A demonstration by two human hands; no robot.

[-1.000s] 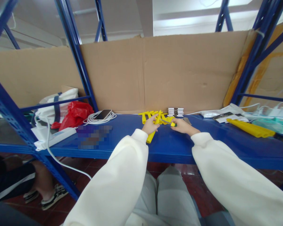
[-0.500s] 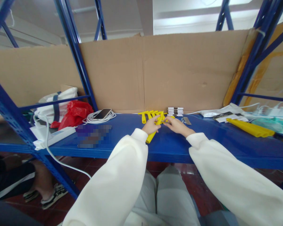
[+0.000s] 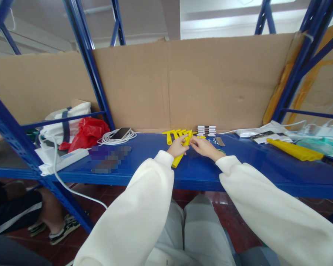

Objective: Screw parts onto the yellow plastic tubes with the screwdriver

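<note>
Fingers point(image 3: 186, 145) of both hands meet on one yellow plastic T-shaped handle point(image 3: 178, 159), mid-shelf.
My left hand point(image 3: 177, 147) is closed round its stem, propping it off the blue metal shelf point(image 3: 238, 162) so my right hand point(image 3: 205, 147) can pinch at the head; whether those fingertips hold anything small, I cannot tell.

A phone point(image 3: 121, 133) lies on a coil of white cable point(image 3: 107, 141) on the blue shelf point(image 3: 238, 168). Left of the phone sit a red bag point(image 3: 88, 133) and a white power strip point(image 3: 63, 159). Well to the phone's right are a small striped stack point(image 3: 206, 130) and a long yellow bundle point(image 3: 294, 150). Cardboard point(image 3: 211, 81) stands behind the phone.
</note>
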